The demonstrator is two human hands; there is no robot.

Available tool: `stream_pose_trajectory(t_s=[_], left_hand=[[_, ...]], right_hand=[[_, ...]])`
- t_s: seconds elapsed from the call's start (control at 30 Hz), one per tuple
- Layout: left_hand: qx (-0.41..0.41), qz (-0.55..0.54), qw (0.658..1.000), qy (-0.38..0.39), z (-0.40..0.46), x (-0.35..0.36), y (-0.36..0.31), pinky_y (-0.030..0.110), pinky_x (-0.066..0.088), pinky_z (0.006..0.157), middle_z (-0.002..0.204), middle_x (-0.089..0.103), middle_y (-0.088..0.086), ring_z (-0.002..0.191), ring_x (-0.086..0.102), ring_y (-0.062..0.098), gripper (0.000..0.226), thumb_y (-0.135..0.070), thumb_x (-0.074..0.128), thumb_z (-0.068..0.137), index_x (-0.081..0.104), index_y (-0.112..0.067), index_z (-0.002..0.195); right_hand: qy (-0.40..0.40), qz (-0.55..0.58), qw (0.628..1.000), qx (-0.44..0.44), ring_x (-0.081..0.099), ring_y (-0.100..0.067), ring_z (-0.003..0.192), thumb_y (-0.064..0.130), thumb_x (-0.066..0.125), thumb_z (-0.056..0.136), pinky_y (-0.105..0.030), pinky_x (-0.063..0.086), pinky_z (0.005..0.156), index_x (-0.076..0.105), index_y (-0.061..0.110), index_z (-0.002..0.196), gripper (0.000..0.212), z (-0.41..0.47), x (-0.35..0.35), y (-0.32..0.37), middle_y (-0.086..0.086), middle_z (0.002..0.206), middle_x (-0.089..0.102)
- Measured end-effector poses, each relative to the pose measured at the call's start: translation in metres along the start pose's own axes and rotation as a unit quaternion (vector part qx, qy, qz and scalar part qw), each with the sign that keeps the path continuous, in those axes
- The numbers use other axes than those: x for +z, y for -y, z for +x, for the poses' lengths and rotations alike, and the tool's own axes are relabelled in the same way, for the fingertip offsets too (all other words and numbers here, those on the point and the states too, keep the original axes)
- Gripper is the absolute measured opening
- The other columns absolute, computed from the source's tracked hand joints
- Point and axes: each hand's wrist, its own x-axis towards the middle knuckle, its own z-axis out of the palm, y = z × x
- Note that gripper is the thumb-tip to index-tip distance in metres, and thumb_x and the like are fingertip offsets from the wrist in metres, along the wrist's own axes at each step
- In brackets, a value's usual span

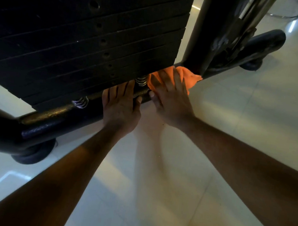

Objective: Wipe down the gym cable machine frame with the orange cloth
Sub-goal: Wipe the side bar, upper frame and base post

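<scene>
Both hands were on the low base bar (54,114) of the cable machine frame. Left hand (119,107) lay flat on the bar, fingers straight and reaching under the bottom edge of the weight stack (78,38), thumb hooked over the bar's near side; it held nothing. Right hand (170,100) pressed the orange cloth (188,78) onto the bar with spread fingers, thumb at the bar's near edge. Cloth was bunched at the corner where the bar met the upright post (201,34), touching both. Clearance between stack and bar was narrow, occupied by two coil springs (81,101). Pale tiled floor (237,123) lay open on the near side and to the right. Rubber foot (32,153) stood at the bar's left end; an angled leg (261,46) ran off behind the post
</scene>
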Motion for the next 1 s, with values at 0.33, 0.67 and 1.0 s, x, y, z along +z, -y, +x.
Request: stream_pose_trajectory(t_s=[0.33, 0.67, 1.0], left_hand=[[0.002, -0.004, 1.0, 0.01, -0.001, -0.002, 0.001, 0.049, 0.023, 0.123, 0.155, 0.051, 0.007, 0.145, 0.04, 0.03, 0.058, -0.04, 0.052, 0.103, 0.045, -0.019, 0.156], [0.01, -0.006, 0.999, 0.031, 0.001, -0.006, 0.005, 0.047, 0.016, 0.128, 0.162, 0.044, 0.007, 0.152, 0.034, 0.029, 0.062, -0.038, 0.054, 0.106, 0.037, -0.02, 0.163], [0.045, 0.006, 0.999, 0.02, -0.049, -0.003, -0.042, 0.06, 0.018, 0.129, 0.167, 0.039, 0.012, 0.159, 0.029, 0.034, 0.057, -0.035, 0.054, 0.109, 0.041, -0.018, 0.161]], right_hand=[[-0.041, 0.053, 0.997, 0.026, 0.03, -0.043, 0.16, 0.035, 0.043, 0.115, -0.053, 0.014, 0.136, 0.052, 0.014, 0.16, 0.05, 0.001, -0.009, -0.003, -0.014, 0.167, 0.045], [0.014, 0.071, 0.997, 0.027, 0.011, -0.039, 0.167, 0.032, 0.046, 0.115, -0.063, 0.007, 0.135, 0.034, 0.027, 0.17, 0.057, -0.003, -0.02, -0.026, -0.009, 0.18, 0.022], [-0.011, 0.135, 0.99, 0.048, 0.053, -0.018, 0.15, 0.031, 0.048, 0.105, -0.042, 0.046, 0.123, 0.066, 0.028, 0.151, 0.049, -0.041, -0.062, -0.058, -0.003, 0.159, 0.058]])
